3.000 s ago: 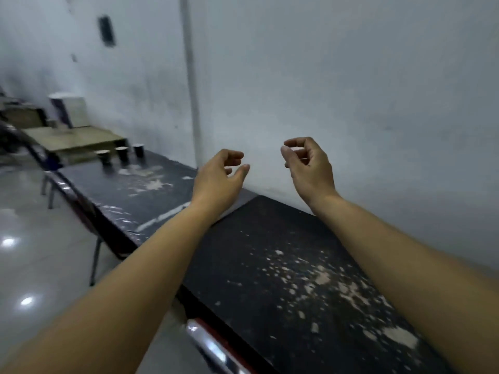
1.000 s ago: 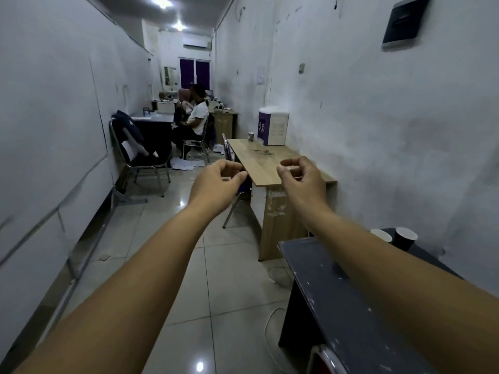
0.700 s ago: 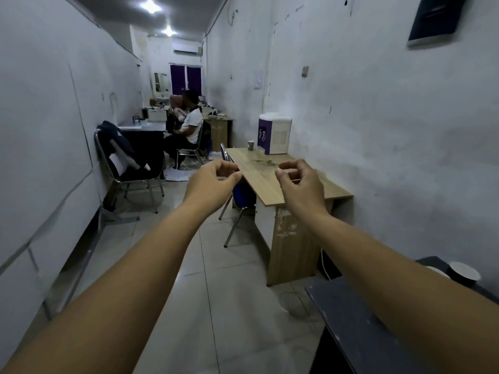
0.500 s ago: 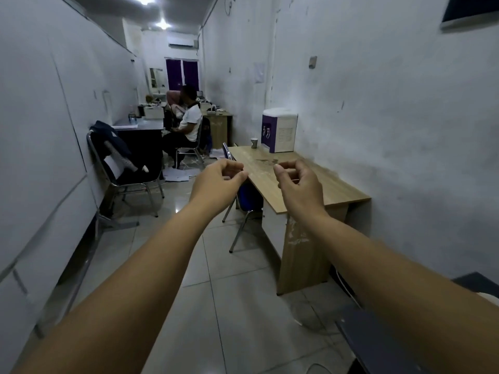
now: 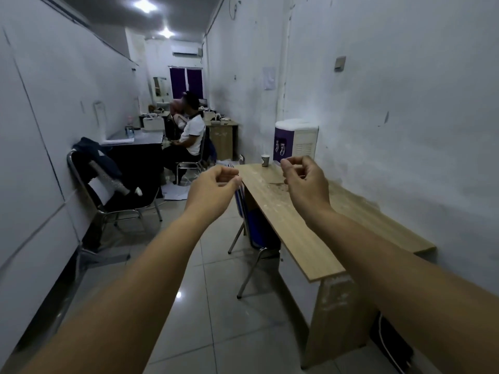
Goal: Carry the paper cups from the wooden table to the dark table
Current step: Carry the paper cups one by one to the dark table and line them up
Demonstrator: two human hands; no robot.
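Note:
One paper cup [image 5: 265, 160] stands upright at the far end of the wooden table [image 5: 302, 228], which runs along the right wall. My left hand [image 5: 213, 188] is held out over the floor, just left of the table's edge, fingers loosely curled and holding nothing. My right hand [image 5: 305, 180] hovers above the table's middle, thumb and fingers curled with a gap between them, also holding nothing. The cup is well beyond both hands. The dark table is out of view.
A purple and white water dispenser [image 5: 295, 143] stands on the table behind the cup. A blue folding chair [image 5: 252, 228] is tucked at the table's left side. A metal chair with clothes [image 5: 108, 184] stands at the left wall. A seated person [image 5: 189, 136] is farther down the room.
The view has swung from the dark table with its cups toward the wooden table and drawn closer to it. The dark table has left the frame. Both hands stay raised and without anything in them.

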